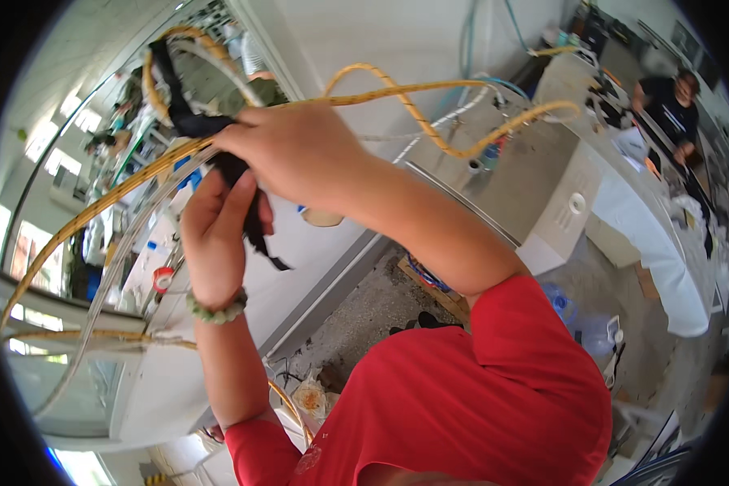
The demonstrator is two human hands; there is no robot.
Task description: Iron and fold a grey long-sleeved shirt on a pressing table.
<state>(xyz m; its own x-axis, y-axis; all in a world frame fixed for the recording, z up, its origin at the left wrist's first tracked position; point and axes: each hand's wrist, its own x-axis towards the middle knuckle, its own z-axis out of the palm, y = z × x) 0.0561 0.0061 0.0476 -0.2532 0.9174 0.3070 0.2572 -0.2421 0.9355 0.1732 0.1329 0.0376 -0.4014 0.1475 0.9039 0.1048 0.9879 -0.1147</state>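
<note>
A black strip of cloth [164, 77] hangs over a yellow hose [81, 215] and a whitish clear tube [115, 257] that runs alongside it. My right hand [296, 150] is closed at the hose, its thumb and fingertips pinching the strip where it meets the hose. Just below, my left hand [217, 235] is closed on the lower part of the same strip, whose frayed end dangles past the fingers. Part of the strip is hidden behind both hands. A pale green bead bracelet circles my left wrist.
Behind my right arm stands a metal-topped machine [535, 166], with the yellow hose looping above it. A white-covered table [652, 243] curves along the right, where another person [671, 109] is seated. Plastic bottles [595, 332] stand on the floor. A glass pane [65, 397] is at left.
</note>
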